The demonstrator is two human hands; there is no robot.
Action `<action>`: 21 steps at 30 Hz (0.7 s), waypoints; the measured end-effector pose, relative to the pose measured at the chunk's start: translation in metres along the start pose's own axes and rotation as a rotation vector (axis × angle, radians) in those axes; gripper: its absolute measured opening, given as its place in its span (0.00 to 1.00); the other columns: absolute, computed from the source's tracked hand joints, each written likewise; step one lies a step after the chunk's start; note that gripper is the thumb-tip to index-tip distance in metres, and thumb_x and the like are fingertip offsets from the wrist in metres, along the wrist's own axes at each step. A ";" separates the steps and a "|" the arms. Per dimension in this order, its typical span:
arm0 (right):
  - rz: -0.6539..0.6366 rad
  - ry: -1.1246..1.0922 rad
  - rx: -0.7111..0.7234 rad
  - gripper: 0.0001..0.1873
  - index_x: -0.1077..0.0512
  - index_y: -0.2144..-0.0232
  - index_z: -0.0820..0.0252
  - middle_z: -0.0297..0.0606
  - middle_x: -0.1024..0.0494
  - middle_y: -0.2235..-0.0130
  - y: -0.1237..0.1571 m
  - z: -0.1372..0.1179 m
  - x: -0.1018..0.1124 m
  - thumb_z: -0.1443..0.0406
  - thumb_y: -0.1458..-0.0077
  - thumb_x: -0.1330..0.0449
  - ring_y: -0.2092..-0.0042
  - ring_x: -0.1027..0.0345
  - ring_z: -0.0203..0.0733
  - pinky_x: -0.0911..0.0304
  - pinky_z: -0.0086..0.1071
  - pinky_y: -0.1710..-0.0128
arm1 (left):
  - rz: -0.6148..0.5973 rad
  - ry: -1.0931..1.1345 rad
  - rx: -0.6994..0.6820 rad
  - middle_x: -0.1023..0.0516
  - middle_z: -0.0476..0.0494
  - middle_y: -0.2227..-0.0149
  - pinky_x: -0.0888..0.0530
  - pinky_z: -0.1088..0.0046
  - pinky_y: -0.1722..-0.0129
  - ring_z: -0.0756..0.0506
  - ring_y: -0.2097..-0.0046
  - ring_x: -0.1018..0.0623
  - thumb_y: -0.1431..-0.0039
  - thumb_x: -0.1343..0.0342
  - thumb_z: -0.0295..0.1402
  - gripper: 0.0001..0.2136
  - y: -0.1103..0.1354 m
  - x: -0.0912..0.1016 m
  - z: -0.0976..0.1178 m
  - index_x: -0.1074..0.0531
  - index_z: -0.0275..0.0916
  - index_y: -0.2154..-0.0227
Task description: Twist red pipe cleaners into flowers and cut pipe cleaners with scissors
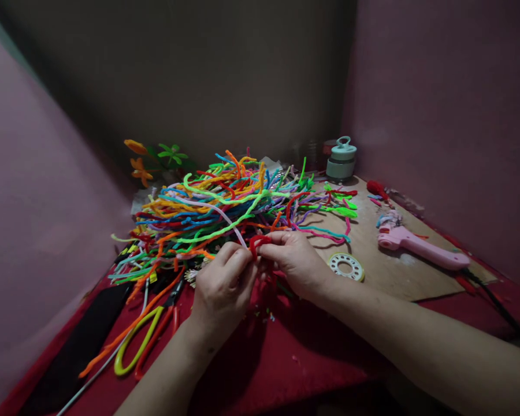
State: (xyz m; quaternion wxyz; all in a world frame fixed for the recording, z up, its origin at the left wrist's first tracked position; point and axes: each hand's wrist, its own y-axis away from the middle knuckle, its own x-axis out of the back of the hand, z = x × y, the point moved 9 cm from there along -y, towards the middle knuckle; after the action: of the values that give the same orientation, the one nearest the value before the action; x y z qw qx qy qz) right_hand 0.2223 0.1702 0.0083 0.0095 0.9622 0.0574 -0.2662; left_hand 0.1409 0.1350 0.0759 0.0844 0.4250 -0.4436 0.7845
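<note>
A red pipe cleaner (255,242), bent into a small loop, is pinched between my two hands above the front of the table. My left hand (225,283) has its fingers closed around the lower part, which they mostly hide. From the right, my right hand (299,263) grips the loop's upper end with thumb and forefinger. Just behind my hands lies a big heap of multicoloured pipe cleaners (216,214). A pale lilac pipe cleaner (229,218) runs from the heap down behind my left fingers; whether they touch it I cannot tell.
Yellow-handled scissors (138,341) lie left of my left forearm, near a black strip (78,346). On the right, a brown board (390,277) carries a tape roll (346,267) and a pink glue gun (424,247). A mint-lidded jar (341,159) and orange pipe-cleaner flowers (141,171) stand behind.
</note>
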 end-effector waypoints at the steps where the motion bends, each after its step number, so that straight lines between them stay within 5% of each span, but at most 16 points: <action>1: -0.016 -0.012 -0.008 0.02 0.29 0.79 0.65 0.30 0.31 0.82 0.000 0.000 -0.001 0.69 0.59 0.42 0.81 0.40 0.29 0.43 0.25 0.78 | 0.002 -0.023 -0.011 0.30 0.46 0.70 0.34 0.76 0.71 0.52 0.71 0.31 0.45 0.50 0.25 0.04 0.000 0.000 0.000 0.32 0.37 0.72; 5: -0.074 -0.049 -0.014 0.05 0.29 0.79 0.65 0.31 0.30 0.81 0.001 -0.002 -0.007 0.66 0.59 0.39 0.80 0.39 0.30 0.41 0.26 0.77 | 0.046 0.043 0.026 0.31 0.47 0.71 0.34 0.77 0.71 0.52 0.71 0.31 0.45 0.49 0.26 0.04 0.000 0.006 -0.003 0.32 0.38 0.74; 9: -0.124 -0.079 -0.052 0.09 0.29 0.77 0.66 0.32 0.29 0.80 0.000 0.000 -0.012 0.64 0.60 0.37 0.81 0.38 0.30 0.42 0.26 0.79 | 0.075 0.332 0.236 0.31 0.48 0.69 0.30 0.76 0.71 0.52 0.70 0.29 0.48 0.45 0.27 0.01 -0.002 0.008 -0.020 0.32 0.38 0.72; 14: -0.144 -0.163 -0.091 0.10 0.30 0.75 0.67 0.33 0.28 0.78 -0.001 0.002 -0.010 0.64 0.60 0.36 0.79 0.37 0.30 0.41 0.26 0.78 | -0.162 0.829 0.507 0.27 0.47 0.67 0.26 0.72 0.70 0.48 0.68 0.24 0.51 0.43 0.30 0.12 -0.001 -0.020 -0.032 0.35 0.39 0.62; 21: -0.101 -0.130 -0.168 0.09 0.34 0.80 0.65 0.27 0.36 0.84 -0.001 0.005 -0.002 0.66 0.58 0.37 0.85 0.49 0.25 0.53 0.22 0.87 | -0.085 0.764 0.480 0.26 0.46 0.65 0.27 0.73 0.66 0.50 0.66 0.24 0.47 0.46 0.30 0.09 -0.001 -0.018 -0.035 0.34 0.38 0.62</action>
State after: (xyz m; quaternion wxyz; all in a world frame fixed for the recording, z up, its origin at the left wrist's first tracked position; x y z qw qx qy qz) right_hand 0.2178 0.1703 0.0054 0.0804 0.9346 0.1273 -0.3223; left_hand 0.1322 0.1665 0.0545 0.1732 0.1302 -0.1683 0.9616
